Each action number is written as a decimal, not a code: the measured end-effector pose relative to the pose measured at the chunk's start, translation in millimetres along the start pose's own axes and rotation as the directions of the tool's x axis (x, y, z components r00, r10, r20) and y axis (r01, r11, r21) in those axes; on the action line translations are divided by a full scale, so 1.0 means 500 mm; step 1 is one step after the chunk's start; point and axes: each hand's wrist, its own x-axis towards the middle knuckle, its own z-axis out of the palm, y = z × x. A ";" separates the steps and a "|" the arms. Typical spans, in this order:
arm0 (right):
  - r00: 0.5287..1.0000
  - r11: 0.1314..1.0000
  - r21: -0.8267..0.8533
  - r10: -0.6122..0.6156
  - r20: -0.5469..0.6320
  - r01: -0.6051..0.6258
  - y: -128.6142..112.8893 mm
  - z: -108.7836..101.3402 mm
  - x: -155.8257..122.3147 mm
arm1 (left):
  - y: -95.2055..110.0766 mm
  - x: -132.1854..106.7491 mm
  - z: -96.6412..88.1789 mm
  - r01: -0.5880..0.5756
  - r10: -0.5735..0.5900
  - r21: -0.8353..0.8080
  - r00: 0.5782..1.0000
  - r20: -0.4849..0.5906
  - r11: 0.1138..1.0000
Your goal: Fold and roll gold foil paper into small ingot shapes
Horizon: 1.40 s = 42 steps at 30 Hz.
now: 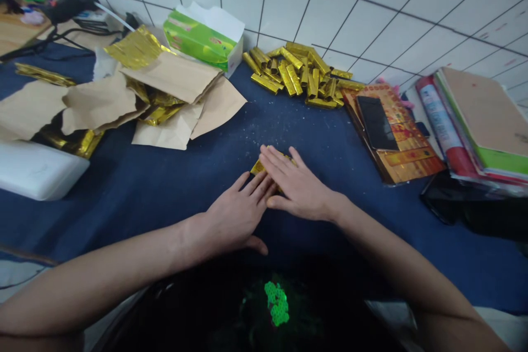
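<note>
The left hand (235, 214) and the right hand (297, 184) lie close together near the middle of the frame, and both are open, with the fingers straight and flat, not gripping. Under them is a folded piece of gold foil paper (258, 168). Only a small part of it shows, at the upper left of the right hand. The right hand lies over this piece, and the fingertips of the left hand are on or just beside its lower edge, but I cannot tell exactly.

The hands rest on a desk (124, 206) covered with dark blue cloth, and small white crumbs (251, 135) are spread on the cloth above them. At the upper middle, a pile of folded gold foil bars (297, 74) lies against the white tile wall (371, 5). At the upper left there are torn sheets of brown paper (173, 80) with gold foil (134, 47) among them, and a green tissue box (202, 38) stands behind them. A white box (37, 170) is at the left edge. On the right, a black phone (372, 122) lies on red and gold printed packets (396, 157), and a stack of notebooks (482, 121) is beside them.
</note>
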 end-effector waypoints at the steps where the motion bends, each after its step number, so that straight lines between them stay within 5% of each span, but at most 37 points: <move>1: 1.000 1.000 -0.010 -0.010 0.000 0.010 -0.002 0.008 0.005 | 0.000 0.000 0.000 0.004 -0.004 -0.003 1.000 0.001 1.000; 9: 0.995 0.992 -0.081 0.088 -0.050 -0.092 0.052 0.036 0.019 | 0.000 -0.004 0.005 -0.002 0.002 -0.007 1.000 0.001 1.000; 14: 0.985 0.991 0.024 0.132 -0.112 -0.130 0.056 0.024 0.015 | 0.001 -0.002 0.002 -0.001 0.002 0.006 1.000 -0.014 1.000; 20: 0.838 0.976 0.160 0.209 -0.504 -0.147 0.024 0.002 -0.031 | 0.012 0.004 0.004 0.034 -0.031 0.037 0.997 -0.073 0.999; 25: 0.913 1.000 0.005 -0.011 -0.408 0.014 -0.008 0.027 -0.056 | 0.013 0.011 0.004 0.057 -0.056 0.003 0.990 -0.132 0.998; 36: 0.906 0.991 -0.105 -0.123 -0.404 0.087 0.017 0.037 -0.046 | -0.044 0.024 -0.020 0.081 -0.132 -0.263 0.974 -0.183 0.961; 42: 0.920 0.996 -0.029 -0.084 -0.383 0.079 0.024 0.035 -0.043 | -0.059 0.040 -0.011 0.085 -0.129 -0.218 0.972 -0.198 0.972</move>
